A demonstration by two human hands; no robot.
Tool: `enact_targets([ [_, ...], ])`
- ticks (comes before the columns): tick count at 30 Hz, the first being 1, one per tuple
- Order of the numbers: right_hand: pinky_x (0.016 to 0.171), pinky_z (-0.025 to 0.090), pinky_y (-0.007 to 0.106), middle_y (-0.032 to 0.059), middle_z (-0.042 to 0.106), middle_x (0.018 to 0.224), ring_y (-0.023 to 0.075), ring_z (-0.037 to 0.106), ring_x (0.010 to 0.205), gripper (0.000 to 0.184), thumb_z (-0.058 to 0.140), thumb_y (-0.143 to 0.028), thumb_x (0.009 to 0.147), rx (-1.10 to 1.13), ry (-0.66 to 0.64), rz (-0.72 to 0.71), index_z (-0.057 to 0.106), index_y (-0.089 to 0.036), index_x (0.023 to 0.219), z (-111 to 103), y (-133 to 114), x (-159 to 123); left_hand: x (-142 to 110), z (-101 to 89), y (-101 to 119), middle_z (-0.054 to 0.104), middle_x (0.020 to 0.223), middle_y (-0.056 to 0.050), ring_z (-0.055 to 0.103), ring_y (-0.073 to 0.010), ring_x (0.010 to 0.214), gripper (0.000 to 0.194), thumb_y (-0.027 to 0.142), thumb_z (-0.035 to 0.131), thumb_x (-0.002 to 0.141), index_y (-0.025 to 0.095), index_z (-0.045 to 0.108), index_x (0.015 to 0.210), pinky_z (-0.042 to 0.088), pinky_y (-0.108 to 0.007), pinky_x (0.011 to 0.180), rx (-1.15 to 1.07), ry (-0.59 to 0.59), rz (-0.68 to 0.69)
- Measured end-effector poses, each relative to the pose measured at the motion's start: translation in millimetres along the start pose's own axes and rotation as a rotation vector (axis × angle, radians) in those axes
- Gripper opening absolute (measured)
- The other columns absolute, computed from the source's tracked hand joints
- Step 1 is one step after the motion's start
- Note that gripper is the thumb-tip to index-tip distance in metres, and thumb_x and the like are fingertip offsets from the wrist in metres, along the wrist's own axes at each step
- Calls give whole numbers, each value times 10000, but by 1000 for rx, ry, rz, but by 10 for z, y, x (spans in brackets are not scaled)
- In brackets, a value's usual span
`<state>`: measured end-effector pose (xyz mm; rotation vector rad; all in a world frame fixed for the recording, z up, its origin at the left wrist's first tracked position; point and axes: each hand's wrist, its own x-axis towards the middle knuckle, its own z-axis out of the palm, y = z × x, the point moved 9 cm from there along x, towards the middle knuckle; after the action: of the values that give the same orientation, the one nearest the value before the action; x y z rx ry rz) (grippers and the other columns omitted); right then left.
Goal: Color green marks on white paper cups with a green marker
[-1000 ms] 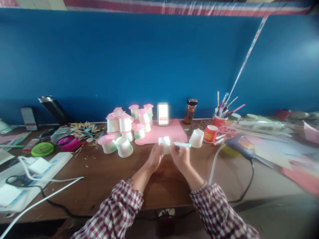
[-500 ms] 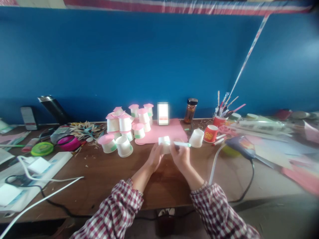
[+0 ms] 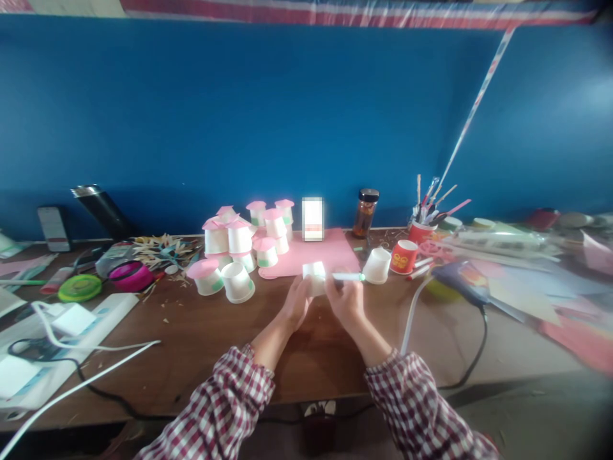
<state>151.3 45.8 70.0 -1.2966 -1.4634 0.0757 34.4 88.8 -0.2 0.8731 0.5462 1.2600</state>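
Observation:
A white paper cup (image 3: 316, 285) is held over the front part of the desk, with my left hand (image 3: 297, 299) wrapped round its left side. My right hand (image 3: 345, 299) is closed on a white marker (image 3: 348, 276) with a green end, its tip side toward the cup. Behind the cup lies pink paper (image 3: 316, 252). To the left stand several upturned paper cups with pink paper roofs (image 3: 239, 237), and a white cup (image 3: 238, 283) with a green patch. Another white cup (image 3: 377, 266) stands right of my right hand.
Right of the hands are a red paper cup (image 3: 404, 257), a holder with brushes (image 3: 424, 230) and a glue gun (image 3: 462, 281) with its cord. A brown bottle (image 3: 366, 213) stands at the back. On the left are a power strip (image 3: 115, 313), wooden sticks (image 3: 165, 249) and a magenta container (image 3: 131, 276).
Both hands keep the same hold on the cup and the marker. The whole view has shifted very slightly; nothing on the desk has visibly moved.

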Motion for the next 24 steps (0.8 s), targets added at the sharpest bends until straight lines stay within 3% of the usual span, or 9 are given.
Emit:
enact_targets([
  [15,503,419,219,-10,583,522,108,515,442,235,524,-294,834,15,-26,33,595,-164,652,26,43,-19,-16,-11,22,650,772,-12,588,-133,791,188,337,638,786,156,654,836,445,-276,829,-5,24,0],
  [21,497,437,214,-2,586,623,113,538,520,170,503,-280,854,278,71,121,584,-162,763,-66,67,-5,-7,-1,23,676,915,-63,605,-174,909,218,344,602,814,164,654,925,442,-317,887,-28,4,10],
  [24,525,464,229,1,578,654,117,543,545,194,463,-313,890,380,130,151,575,-163,836,-118,83,14,27,-128,-21,676,889,-46,623,-185,878,222,350,613,804,171,634,934,465,-370,870,-66,104,-22],
])
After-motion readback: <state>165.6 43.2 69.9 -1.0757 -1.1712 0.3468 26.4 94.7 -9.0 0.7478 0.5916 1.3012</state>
